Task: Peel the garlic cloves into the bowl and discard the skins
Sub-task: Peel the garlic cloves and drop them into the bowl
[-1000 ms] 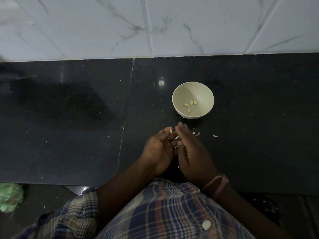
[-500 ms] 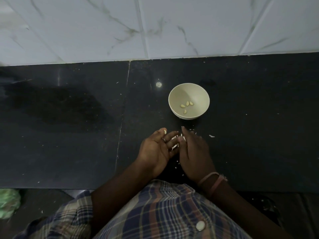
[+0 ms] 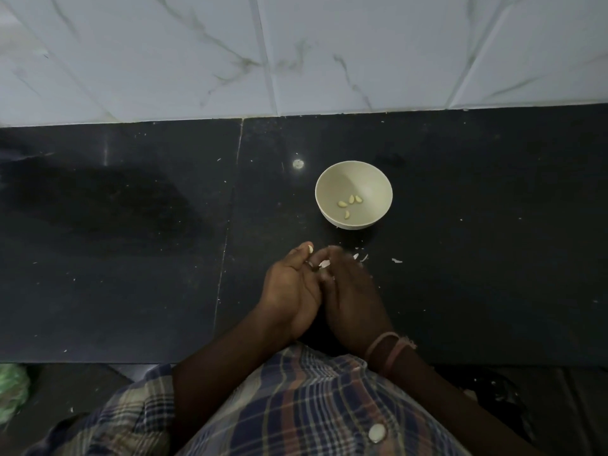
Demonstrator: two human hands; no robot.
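Observation:
A pale bowl (image 3: 353, 179) stands on the black counter (image 3: 131, 258) with several peeled garlic cloves (image 3: 350, 203) in its bottom. Just in front of it my two hands meet. My left hand (image 3: 291, 291) lies palm inward with its fingers curled, holding a garlic clove (image 3: 324, 264) of which only a white bit shows between the fingers. My right hand (image 3: 353, 301) covers the left fingertips, and its own blurred fingertips pinch at the clove's skin. Loose white garlic skins (image 3: 360, 257) lie on the counter beside my right hand, another skin scrap (image 3: 396, 260) farther right.
A white marbled tile wall (image 3: 296, 51) rises behind the counter. The counter's front edge runs just below my wrists. Something green (image 3: 11, 390) sits low at the far left, below the counter. My checked shirt (image 3: 296, 406) fills the bottom of the view.
My right hand, which lay flatter on the counter half a second ago, has closed back onto my left fingertips. The bowl and its cloves have not moved.

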